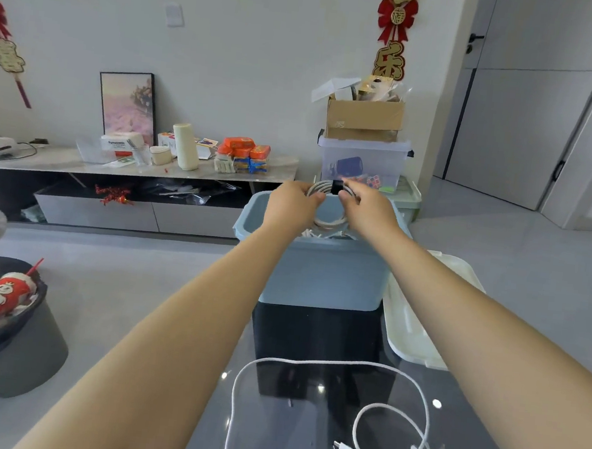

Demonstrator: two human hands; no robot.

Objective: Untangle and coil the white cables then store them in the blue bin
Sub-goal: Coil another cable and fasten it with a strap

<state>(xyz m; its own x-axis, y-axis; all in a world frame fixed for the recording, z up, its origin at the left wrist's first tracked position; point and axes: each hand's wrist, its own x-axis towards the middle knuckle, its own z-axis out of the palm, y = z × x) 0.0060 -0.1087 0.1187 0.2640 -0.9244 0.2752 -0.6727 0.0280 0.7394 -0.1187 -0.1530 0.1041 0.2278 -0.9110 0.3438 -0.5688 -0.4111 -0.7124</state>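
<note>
While both arms stretch out over the pale blue plastic bin (322, 275), the left hand (291, 203) curls round one side of a coiled white cable (328, 206) and the right hand (366, 208) pinches the other side, close to a small black strap or clip (337, 186) at the top of the coil. The coil hangs just above the bin's open mouth, not yet let go.

My worry is the strap. If it is not properly fastened when the fingers release, the loops would likely spring apart as the coil drops and snag on what already lies inside. A release too near the far rim could also leave the coil hooked over the edge rather than in the bin. I cannot tell from where I stand whether the strap is closed.

Nearer the person, a second white cable (340, 406) sprawls loose across the dark glossy glass table (280, 444), its plugs lying near the right forearm. A careless drawing back of that arm could drag it off the edge.

Inside the blue bin, a few white pieces show below the hands, probably other cables. A white plastic lid (419, 330) lies beside the bin on the right. Behind, a clear lidded plastic crate (364, 162) holds colourful puzzle cubes and something dark blue, with a stuffed brown cardboard box (363, 119) stacked on top. By the floor on the left, a dark grey waste bin (14, 351) is heaped with paper and red cups.
</note>
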